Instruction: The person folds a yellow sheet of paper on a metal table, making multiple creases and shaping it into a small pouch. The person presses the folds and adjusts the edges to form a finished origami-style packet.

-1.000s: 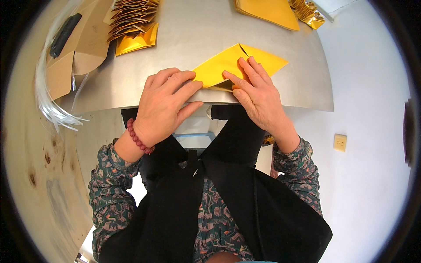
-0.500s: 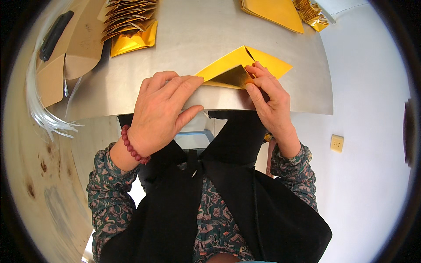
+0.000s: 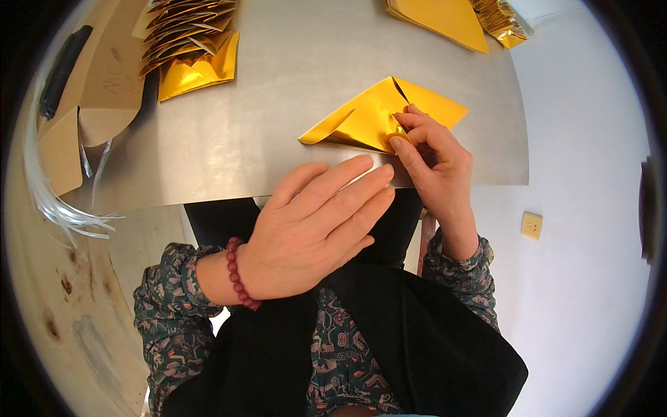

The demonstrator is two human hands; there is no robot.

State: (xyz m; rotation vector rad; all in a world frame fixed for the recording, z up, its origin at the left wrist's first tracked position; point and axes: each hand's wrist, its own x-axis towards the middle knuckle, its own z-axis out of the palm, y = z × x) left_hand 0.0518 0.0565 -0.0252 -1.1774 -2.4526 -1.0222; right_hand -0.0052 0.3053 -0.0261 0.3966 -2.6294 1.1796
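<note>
A shiny gold foil paper (image 3: 372,115), partly folded with pointed corners, lies near the front edge of the metal table. My right hand (image 3: 438,153) pinches a flap of it between thumb and fingers at the near right side. Just in front of the paper, over the table's edge, my left hand (image 3: 319,226) is held with its fingers stretched out, apart from the sheet and holding nothing. A red bead bracelet (image 3: 240,274) circles my left wrist.
Stacked folded gold pieces (image 3: 194,55) stand at the table's far left, beside an open cardboard box (image 3: 104,76) and a bundle of clear plastic strips (image 3: 52,201). Flat gold sheets (image 3: 438,21) and more folded pieces (image 3: 500,24) lie far right. A white wall (image 3: 583,139) borders the table's right side.
My left hand has let go of the paper's left side and moved down and right. The flap in my right hand has come over toward me, covering the dark opening.
</note>
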